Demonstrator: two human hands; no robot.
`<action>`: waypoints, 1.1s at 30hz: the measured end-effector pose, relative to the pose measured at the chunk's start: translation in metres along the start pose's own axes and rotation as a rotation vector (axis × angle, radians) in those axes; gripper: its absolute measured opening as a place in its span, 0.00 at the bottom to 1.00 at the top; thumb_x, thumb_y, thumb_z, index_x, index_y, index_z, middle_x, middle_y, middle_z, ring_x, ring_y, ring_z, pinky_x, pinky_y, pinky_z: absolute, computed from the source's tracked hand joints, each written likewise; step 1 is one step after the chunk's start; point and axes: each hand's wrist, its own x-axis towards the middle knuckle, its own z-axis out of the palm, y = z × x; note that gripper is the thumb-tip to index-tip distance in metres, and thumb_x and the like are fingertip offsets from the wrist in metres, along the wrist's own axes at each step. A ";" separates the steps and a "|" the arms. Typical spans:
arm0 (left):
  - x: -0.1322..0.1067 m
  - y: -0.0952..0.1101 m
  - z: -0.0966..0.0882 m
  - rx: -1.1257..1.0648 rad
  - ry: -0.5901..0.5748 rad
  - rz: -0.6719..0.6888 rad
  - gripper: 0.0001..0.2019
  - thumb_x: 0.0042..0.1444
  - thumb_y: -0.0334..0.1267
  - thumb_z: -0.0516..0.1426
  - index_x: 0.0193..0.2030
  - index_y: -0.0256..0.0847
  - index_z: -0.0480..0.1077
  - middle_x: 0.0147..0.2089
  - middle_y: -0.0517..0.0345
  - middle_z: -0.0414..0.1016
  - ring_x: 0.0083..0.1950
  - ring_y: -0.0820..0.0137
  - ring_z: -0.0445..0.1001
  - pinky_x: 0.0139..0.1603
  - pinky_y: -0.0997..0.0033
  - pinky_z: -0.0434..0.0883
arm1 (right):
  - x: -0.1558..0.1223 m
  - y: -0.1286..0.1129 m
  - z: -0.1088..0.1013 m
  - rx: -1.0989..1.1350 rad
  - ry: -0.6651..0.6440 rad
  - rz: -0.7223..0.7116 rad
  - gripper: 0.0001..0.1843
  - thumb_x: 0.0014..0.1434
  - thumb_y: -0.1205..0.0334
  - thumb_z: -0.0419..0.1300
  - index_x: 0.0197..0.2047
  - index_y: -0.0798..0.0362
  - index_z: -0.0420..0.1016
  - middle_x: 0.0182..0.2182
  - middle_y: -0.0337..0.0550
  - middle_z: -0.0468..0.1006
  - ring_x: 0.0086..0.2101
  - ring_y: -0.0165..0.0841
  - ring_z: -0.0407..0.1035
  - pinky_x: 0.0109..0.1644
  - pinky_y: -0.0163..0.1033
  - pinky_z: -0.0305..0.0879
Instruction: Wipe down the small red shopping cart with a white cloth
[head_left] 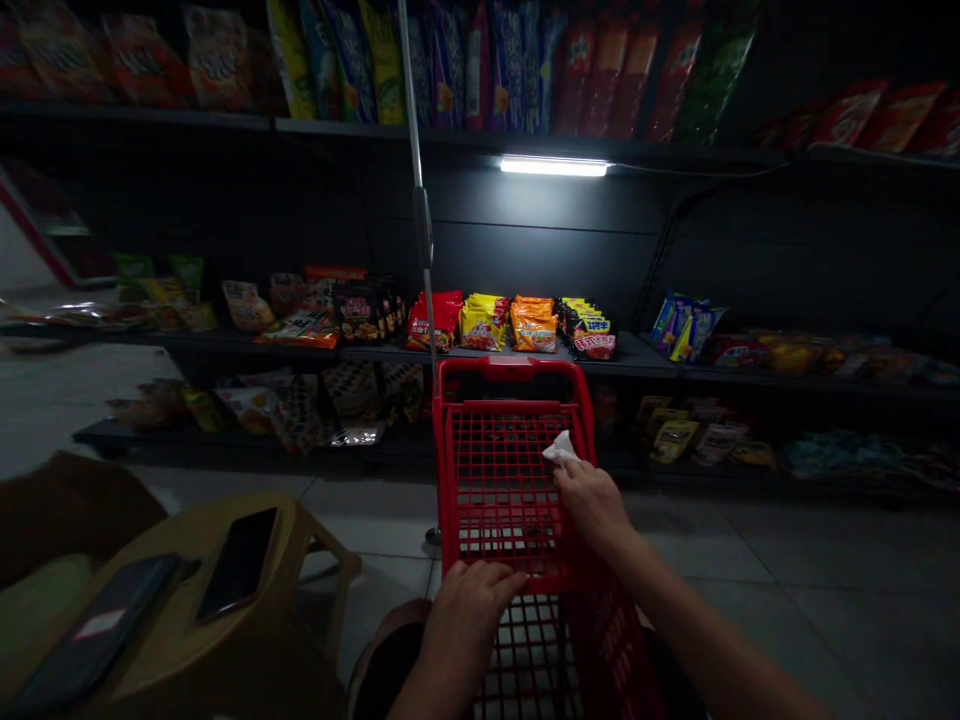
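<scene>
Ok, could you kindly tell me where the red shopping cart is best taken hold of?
Take the red shopping cart by the thick rail across its near end, coming from above on your side. The rail is solid and runs straight across, unlike the thin mesh, and the left hand sits there.

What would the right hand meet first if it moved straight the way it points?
The right hand meets the white tissue first, then probably the red cart's wire basket, though depth is unclear.

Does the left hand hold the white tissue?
No, the tissue is in the right hand; the left hand rests on the red cart.
</scene>
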 end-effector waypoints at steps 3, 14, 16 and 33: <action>-0.003 -0.001 -0.001 0.014 0.019 0.010 0.20 0.65 0.30 0.54 0.59 0.55 0.70 0.55 0.60 0.78 0.53 0.67 0.73 0.51 0.64 0.62 | -0.009 -0.011 -0.007 0.136 -0.045 -0.100 0.12 0.62 0.69 0.53 0.41 0.49 0.77 0.44 0.50 0.78 0.44 0.40 0.71 0.45 0.42 0.66; 0.008 -0.006 -0.001 -0.014 -0.052 -0.015 0.16 0.65 0.37 0.54 0.56 0.58 0.72 0.54 0.61 0.78 0.53 0.64 0.73 0.52 0.62 0.64 | 0.177 -0.106 -0.018 0.586 0.159 -0.147 0.26 0.65 0.59 0.54 0.66 0.44 0.62 0.66 0.42 0.64 0.64 0.40 0.57 0.66 0.50 0.54; 0.009 -0.007 0.000 -0.031 -0.059 -0.017 0.15 0.66 0.38 0.54 0.56 0.59 0.72 0.53 0.62 0.79 0.53 0.65 0.73 0.52 0.63 0.64 | 0.191 -0.128 -0.003 0.494 0.152 -0.074 0.28 0.65 0.62 0.52 0.68 0.46 0.59 0.69 0.45 0.57 0.68 0.44 0.49 0.69 0.55 0.45; 0.004 0.006 -0.010 0.079 -0.066 -0.036 0.15 0.65 0.31 0.54 0.55 0.49 0.73 0.53 0.54 0.78 0.53 0.61 0.75 0.52 0.59 0.68 | -0.012 -0.096 -0.013 0.685 -0.077 -0.483 0.09 0.64 0.64 0.60 0.44 0.44 0.79 0.46 0.38 0.79 0.49 0.36 0.65 0.55 0.42 0.57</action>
